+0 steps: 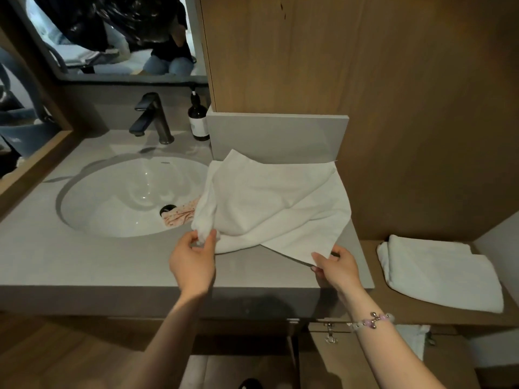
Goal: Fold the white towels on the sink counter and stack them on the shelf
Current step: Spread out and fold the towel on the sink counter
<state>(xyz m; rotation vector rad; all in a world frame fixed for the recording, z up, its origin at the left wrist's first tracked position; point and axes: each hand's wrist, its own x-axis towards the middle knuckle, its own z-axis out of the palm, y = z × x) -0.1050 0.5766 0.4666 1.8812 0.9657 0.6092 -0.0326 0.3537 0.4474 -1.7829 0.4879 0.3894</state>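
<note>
A white towel (269, 203) lies rumpled on the grey sink counter (112, 265), to the right of the basin. My left hand (193, 259) pinches a bunched near-left part of it between thumb and fingers. My right hand (337, 265) pinches the near-right corner, which is lifted slightly off the counter. A folded white towel (438, 273) lies on the lower wooden shelf (393, 310) at the right.
The white basin (132, 197) holds a small pink patterned cloth (179, 214) near the drain. A dark tap (151, 119) and a dark pump bottle (198, 119) stand behind it. A grey block (278, 138) and wooden panel (365, 80) rise behind the towel.
</note>
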